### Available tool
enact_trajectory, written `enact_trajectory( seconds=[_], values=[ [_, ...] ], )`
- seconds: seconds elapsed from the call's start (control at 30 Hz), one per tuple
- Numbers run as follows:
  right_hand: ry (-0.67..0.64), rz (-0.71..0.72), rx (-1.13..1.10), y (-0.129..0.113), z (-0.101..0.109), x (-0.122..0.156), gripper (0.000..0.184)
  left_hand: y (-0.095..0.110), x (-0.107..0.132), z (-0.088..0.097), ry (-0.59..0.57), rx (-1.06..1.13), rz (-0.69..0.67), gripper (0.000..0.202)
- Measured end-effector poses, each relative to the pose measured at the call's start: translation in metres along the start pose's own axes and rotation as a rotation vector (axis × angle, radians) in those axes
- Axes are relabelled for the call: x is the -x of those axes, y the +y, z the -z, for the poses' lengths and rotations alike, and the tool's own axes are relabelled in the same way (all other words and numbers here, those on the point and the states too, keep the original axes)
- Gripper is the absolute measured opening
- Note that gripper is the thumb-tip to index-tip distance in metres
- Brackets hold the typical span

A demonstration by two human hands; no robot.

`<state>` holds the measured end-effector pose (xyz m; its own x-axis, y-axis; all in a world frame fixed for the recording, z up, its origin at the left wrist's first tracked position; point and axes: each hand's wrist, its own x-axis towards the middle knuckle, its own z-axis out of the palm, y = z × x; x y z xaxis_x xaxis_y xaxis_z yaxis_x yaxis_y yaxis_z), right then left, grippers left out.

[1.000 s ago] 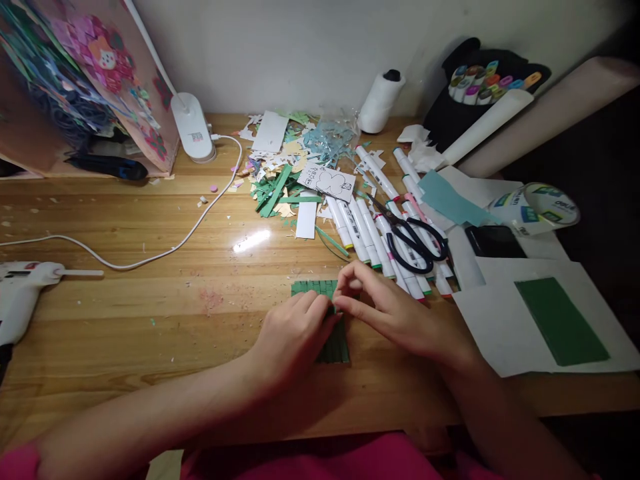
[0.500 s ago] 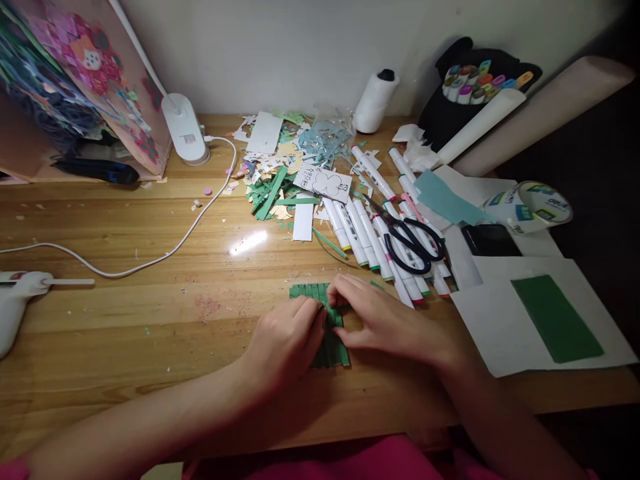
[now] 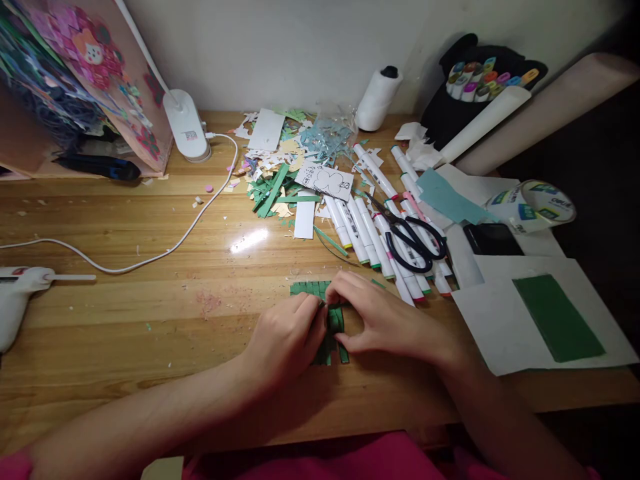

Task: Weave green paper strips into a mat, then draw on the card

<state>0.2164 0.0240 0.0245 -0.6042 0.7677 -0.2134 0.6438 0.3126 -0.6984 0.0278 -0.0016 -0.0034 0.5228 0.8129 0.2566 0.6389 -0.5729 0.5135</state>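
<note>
Hands (image 3: 335, 323) curled, pinching green paper strips (image 3: 327, 333)

Warm, dim light here, coming from above near the desk lamp (image 3: 187, 127). White glare flares mid-tabletop (image 3: 125, 313). The right edge sinks into near black. Left hand (image 3: 287, 337) and right hand (image 3: 385, 320) are sharp and shade the green paper strips (image 3: 305, 289). The corners bow and soften with wide-angle stretch.

Scissors (image 3: 395, 223) lie on markers (image 3: 357, 233) at the right; a glue gun (image 3: 15, 300) lies left, scraps (image 3: 280, 187) far.
</note>
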Motion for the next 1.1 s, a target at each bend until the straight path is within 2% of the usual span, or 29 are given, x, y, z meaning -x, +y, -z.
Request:
enact_trajectory(
  seconds=[0.13,0.27,0.37,0.5,0.7,0.9,1.1],
  values=[
    [0.049,0.013,-0.013,-0.001,0.000,-0.001,0.019,0.000,0.001,0.000,-0.001,-0.009,-0.006,0.026],
    [0.081,-0.051,-0.123,0.000,0.000,0.000,0.014,0.000,0.001,0.000,0.000,-0.028,0.004,0.026],
    [0.115,-0.164,-0.302,0.002,-0.002,0.001,0.011,0.001,0.001,0.001,-0.004,-0.036,0.003,0.026],
    [0.155,-0.339,-0.614,0.006,-0.002,-0.001,0.018,0.002,0.000,0.001,-0.005,-0.044,0.001,0.026],
    [0.119,-0.462,-0.949,0.007,0.008,-0.005,0.022,0.002,-0.001,0.001,0.022,-0.037,0.006,0.025],
    [0.119,-0.552,-1.059,0.005,0.013,-0.002,0.017,0.004,-0.003,0.007,-0.044,0.020,0.013,0.020],
    [0.101,-0.539,-1.099,0.003,0.015,-0.001,0.020,0.004,-0.006,0.013,-0.105,0.142,-0.017,0.021]
  ],
)
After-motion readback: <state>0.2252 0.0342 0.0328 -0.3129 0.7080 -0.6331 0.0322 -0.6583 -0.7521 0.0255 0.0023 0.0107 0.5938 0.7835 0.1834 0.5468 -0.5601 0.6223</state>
